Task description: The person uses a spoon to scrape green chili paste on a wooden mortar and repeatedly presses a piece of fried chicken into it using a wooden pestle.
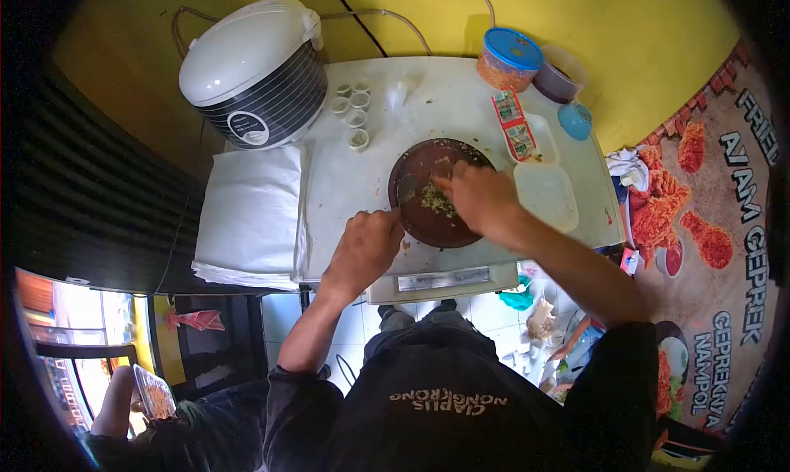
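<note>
Noted left hand (362,246) curled at left rim of dish (432,229), right hand (480,196) bent down over mash (436,202) inside. Cannot tell contents of either grip. Found dish on table (346,196), between paper (251,213) and box (547,200).

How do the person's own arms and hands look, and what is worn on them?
The left hand and right hand are bare, with no gloves visible. Short black fabric sleeves leave both forearms uncovered. They belong to a black shirt with pale printed lettering.
</note>
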Motion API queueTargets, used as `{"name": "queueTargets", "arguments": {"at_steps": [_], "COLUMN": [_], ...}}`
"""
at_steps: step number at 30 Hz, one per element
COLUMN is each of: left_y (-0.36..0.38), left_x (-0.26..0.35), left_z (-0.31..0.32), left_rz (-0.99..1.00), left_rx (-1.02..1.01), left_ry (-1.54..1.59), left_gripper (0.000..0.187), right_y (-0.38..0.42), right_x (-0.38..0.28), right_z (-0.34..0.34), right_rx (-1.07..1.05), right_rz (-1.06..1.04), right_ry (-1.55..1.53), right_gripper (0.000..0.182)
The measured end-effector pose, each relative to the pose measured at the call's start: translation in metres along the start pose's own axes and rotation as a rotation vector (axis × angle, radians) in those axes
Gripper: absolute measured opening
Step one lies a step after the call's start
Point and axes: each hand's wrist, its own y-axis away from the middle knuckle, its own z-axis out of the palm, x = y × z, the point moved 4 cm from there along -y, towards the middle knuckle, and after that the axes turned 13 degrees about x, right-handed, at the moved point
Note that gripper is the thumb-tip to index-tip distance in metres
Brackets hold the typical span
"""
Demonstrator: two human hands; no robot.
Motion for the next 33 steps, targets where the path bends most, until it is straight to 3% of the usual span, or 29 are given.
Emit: {"name": "queueTargets", "arguments": {"at_steps": [1,3,5,8,10,11,14,17,19,21,22,23,24,25,27,29,31,33], "left_y": [-0.003,-0.003,-0.001,-0.001,0.006,0.01,0.008,0.001,-0.002,0.004,0.006,0.012,0.013,0.011,0.006,0.003,0.007,0.015], "left_x": [-0.001,-0.009,-0.003,-0.006,-0.014,-0.019,-0.026,0.0,0.0,-0.011,-0.019,-0.023,-0.014,-0.01,-0.01,-0.01,-0.016,-0.024], "left_z": [-0.002,0.002,-0.002,0.0,0.007,0.01,0.007,-0.005,-0.006,-0.003,0.0,0.003,-0.004,-0.007,-0.006,-0.006,-0.001,0.006], "left_rz": [0.002,-0.157,-0.104,-0.066,-0.099,-0.088,-0.055,-0.005,-0.052,-0.033,-0.057,-0.09,0.046,0.045,-0.092,-0.148,-0.205,-0.143], "left_rx": [0.009,-0.162,-0.104,-0.077,-0.121,-0.076,-0.043,-0.049,-0.091,-0.061,-0.046,-0.044,0.059,0.056,-0.123,-0.152,-0.193,-0.088], "left_ry": [0.003,0.041,0.02,-0.013,-0.027,0.004,0.02,0.014,-0.004,-0.01,0.008,0.03,-0.035,-0.035,-0.031,-0.015,0.0,0.025], "left_gripper": [0.012,0.012,0.012,0.011,0.011,0.011,0.011,0.011,0.014,0.018,0.019,0.02,0.022,0.022,0.022,0.022,0.022,0.021], "right_y": [-0.001,0.002,-0.022,-0.021,0.001,0.013,0.033,-0.011,-0.007,0.021,0.022,0.011,-0.005,-0.021,-0.032,-0.025,-0.011,0.015], "right_x": [0.002,0.015,0.036,0.036,0.02,0.01,-0.01,-0.004,-0.006,-0.014,-0.013,0.005,0.036,0.051,0.061,0.075,0.071,0.027], "right_z": [0.0,0.003,0.004,0.008,0.004,0.013,0.022,0.014,0.024,0.043,0.044,0.036,0.034,0.028,-0.009,0.012,0.026,0.009], "right_rx": [0.005,-0.002,-0.255,-0.201,0.025,0.018,0.263,0.219,0.184,0.47,0.314,0.317,0.131,-0.044,-0.492,-0.498,-0.096,-0.045], "right_rz": [-0.003,0.028,-0.025,-0.046,0.017,0.013,-0.041,-0.026,-0.037,-0.028,0.002,-0.005,-0.078,-0.146,0.204,0.27,0.066,0.149], "right_ry": [0.008,-0.01,-0.141,-0.108,-0.099,-0.106,0.268,0.044,0.063,0.34,0.49,0.495,0.178,-0.137,-0.348,-0.325,-0.313,-0.192], "right_gripper": [0.04,0.047,0.045,0.046,0.046,0.046,0.034,0.028,0.026,0.027,0.033,0.033,0.037,0.041,0.052,0.061,0.062,0.051]}}
